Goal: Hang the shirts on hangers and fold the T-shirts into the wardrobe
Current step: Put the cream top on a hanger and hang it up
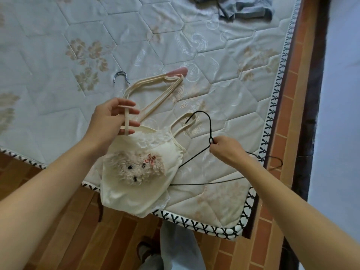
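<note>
Your left hand (109,117) holds a strap of the cream top (136,184) across loosely spread fingers while your right hand (226,151) pinches the black hanger (202,115) at its neck over the mattress (116,36).

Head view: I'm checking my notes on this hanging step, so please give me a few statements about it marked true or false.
1. The right hand pinches the black wire hanger at the twisted neck below its hook. True.
2. The left hand holds nothing. False: a strap of the cream top runs across its fingers.
3. The cream top bears a fluffy bear face with a red checked bow. True.
4. The black wire hanger is already threaded through both straps. False: its frame lies beside the cream top, on the mattress.
5. Grey clothes lie at the far edge of the mattress. True.
</note>
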Demonstrator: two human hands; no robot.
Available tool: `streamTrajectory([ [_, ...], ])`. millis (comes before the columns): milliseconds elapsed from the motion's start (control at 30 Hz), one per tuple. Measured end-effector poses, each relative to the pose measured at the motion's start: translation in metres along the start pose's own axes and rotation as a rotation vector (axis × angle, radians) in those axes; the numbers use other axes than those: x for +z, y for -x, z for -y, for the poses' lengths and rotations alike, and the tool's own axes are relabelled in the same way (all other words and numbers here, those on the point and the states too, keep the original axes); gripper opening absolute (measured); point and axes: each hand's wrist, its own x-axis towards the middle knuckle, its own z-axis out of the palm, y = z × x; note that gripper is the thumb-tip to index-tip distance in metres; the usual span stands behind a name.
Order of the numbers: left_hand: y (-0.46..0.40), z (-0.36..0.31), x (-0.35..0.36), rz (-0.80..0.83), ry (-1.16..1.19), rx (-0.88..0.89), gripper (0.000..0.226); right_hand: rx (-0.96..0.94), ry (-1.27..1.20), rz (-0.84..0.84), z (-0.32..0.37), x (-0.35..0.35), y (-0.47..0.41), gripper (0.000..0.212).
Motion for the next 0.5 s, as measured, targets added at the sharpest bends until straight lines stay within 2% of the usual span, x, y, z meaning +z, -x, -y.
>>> streamTrajectory([
  [100, 0.023, -0.016, -0.016, -0.018, 0.023, 0.031, 0.043, -0.087, 0.119, -0.080, 0.024, -0.019, 0.029, 0.047],
  [167, 0.043, -0.031, -0.027, -0.013, 0.021, 0.065, 0.043, -0.130, 0.259, -0.180, 0.040, -0.032, 0.051, 0.052],
  [300, 0.094, -0.074, -0.056, -0.022, 0.036, 0.138, 0.026, -0.181, 0.377, -0.403, 0.074, -0.076, 0.098, 0.039],
  [400, 0.140, -0.111, -0.079, -0.028, 0.043, 0.194, 0.026, -0.203, 0.409, -0.529, 0.101, -0.121, 0.138, 0.032],
  [500, 0.186, -0.144, -0.100, -0.029, 0.043, 0.229, 0.028, -0.250, 0.400, -0.653, 0.129, -0.162, 0.178, 0.033],
])
